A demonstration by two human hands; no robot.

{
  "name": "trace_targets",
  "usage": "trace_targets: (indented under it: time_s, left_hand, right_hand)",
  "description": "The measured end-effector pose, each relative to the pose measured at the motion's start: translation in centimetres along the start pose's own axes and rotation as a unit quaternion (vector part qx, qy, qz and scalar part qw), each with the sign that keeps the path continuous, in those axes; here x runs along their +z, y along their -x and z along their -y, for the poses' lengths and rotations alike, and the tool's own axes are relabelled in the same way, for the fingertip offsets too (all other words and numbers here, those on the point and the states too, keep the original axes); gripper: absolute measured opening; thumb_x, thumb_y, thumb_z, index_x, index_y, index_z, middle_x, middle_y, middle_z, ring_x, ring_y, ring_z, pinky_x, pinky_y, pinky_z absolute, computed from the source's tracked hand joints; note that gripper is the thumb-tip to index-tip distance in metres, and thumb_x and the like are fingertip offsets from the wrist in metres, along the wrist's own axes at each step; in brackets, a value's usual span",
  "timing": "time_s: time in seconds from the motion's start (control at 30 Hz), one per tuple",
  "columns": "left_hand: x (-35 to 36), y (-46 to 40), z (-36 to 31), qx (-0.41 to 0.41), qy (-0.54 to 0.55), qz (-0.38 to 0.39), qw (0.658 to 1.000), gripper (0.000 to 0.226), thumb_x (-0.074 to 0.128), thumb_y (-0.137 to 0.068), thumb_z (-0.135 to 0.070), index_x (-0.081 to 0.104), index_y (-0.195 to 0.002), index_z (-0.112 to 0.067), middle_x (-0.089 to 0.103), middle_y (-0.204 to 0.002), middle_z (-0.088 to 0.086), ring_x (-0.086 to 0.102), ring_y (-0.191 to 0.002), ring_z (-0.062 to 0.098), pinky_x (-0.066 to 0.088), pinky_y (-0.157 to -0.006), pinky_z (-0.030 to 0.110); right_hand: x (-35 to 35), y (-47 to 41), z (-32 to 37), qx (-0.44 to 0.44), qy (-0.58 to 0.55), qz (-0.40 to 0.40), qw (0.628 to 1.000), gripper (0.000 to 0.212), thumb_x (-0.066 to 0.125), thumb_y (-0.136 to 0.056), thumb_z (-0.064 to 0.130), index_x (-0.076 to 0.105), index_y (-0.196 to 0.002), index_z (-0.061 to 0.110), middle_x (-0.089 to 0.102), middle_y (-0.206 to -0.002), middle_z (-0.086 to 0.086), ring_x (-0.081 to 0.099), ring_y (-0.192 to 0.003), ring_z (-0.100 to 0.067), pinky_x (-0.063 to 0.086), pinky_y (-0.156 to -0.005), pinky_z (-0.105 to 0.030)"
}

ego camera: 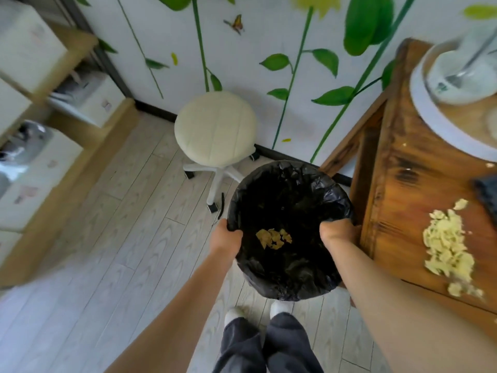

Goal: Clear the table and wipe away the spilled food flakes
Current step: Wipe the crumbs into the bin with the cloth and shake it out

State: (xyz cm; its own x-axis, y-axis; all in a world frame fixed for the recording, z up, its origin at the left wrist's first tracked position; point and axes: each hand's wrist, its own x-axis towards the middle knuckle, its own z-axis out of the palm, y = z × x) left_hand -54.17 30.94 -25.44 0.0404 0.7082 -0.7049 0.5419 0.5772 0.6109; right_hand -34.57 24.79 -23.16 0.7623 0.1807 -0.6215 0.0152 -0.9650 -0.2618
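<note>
A round trash bin lined with a black bag (293, 195) is held above the floor beside the wooden table (398, 189). My left hand (224, 236) grips its left rim and my right hand (336, 234) grips its right rim, next to the table edge. A few yellow flakes (273, 238) lie at the bottom of the bag. A pile of pale yellow food flakes (447, 246) is spread on the table near its front edge. A dark cloth (488, 200) lies at the right edge of view.
A white plate (430, 122) with a white bowl (462, 76) and a spoon sits at the table's far end. A cream stool on wheels (215, 129) stands by the flowered wall. Shelves with white boxes (35, 157) line the left side.
</note>
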Motion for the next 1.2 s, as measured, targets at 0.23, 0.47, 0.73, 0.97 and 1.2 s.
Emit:
trace_targets:
  time_s: [0.23, 0.47, 0.73, 0.97, 1.2]
  left_hand:
    - [-0.5, 1.8, -2.8, 0.039, -0.042, 0.012, 0.998, 0.011, 0.049, -0.086, -0.007, 0.05, -0.097, -0.009, 0.058, -0.096, 0.014, 0.056, -0.088, 0.028, 0.053, -0.08, 0.04]
    - [-0.4, 3.4, -6.6, 0.085, -0.114, -0.009, 0.99, 0.026, 0.052, -0.086, -0.011, 0.056, -0.111, -0.005, 0.062, -0.102, 0.017, 0.058, -0.093, 0.032, 0.052, -0.078, 0.035]
    - [0.5, 4.2, -11.9, 0.125, -0.206, -0.014, 0.97, 0.025, 0.053, -0.084, -0.009, 0.059, -0.107, -0.002, 0.065, -0.101, 0.021, 0.06, -0.093, 0.035, 0.049, -0.079, 0.037]
    - [2.8, 4.9, -15.7, 0.154, -0.268, -0.02, 0.951, 0.022, 0.054, -0.085, -0.008, 0.06, -0.103, 0.003, 0.062, -0.095, 0.023, 0.059, -0.098, 0.039, 0.048, -0.081, 0.038]
    - [4.5, 4.3, -17.9, 0.18, -0.322, 0.008, 0.929, 0.002, 0.055, -0.085, -0.009, 0.053, -0.084, -0.008, 0.056, -0.082, 0.014, 0.051, -0.08, 0.026, 0.039, -0.07, 0.029]
  right_hand:
    - [-2.1, 4.1, 2.1, -0.038, 0.004, 0.02, 0.999, 0.067, 0.051, -0.088, 0.027, 0.022, -0.142, 0.001, 0.006, -0.153, -0.02, 0.018, -0.14, -0.039, 0.026, -0.112, -0.044]
    - [-6.1, 10.8, 4.7, -0.283, -0.107, 0.117, 0.946, 0.066, 0.052, -0.089, 0.021, 0.021, -0.146, 0.012, -0.002, -0.158, -0.003, 0.008, -0.145, -0.021, 0.021, -0.116, -0.036]
    - [-20.3, 3.9, -0.3, -0.278, -0.129, -0.233, 0.923, 0.039, 0.054, -0.086, 0.017, 0.049, -0.123, 0.007, 0.047, -0.129, -0.012, 0.045, -0.12, -0.027, 0.038, -0.095, -0.036]
    - [-25.4, -3.8, -8.5, -0.082, 0.05, -0.184, 0.978, 0.08, 0.06, -0.083, 0.047, 0.024, -0.144, 0.009, 0.015, -0.155, -0.013, 0.015, -0.143, -0.032, 0.021, -0.113, -0.051]
    - [-24.5, -6.6, -10.0, -0.071, 0.058, -0.111, 0.99, 0.094, 0.056, -0.079, 0.061, 0.007, -0.149, 0.023, -0.001, -0.159, -0.007, 0.001, -0.145, -0.029, 0.011, -0.113, -0.055]
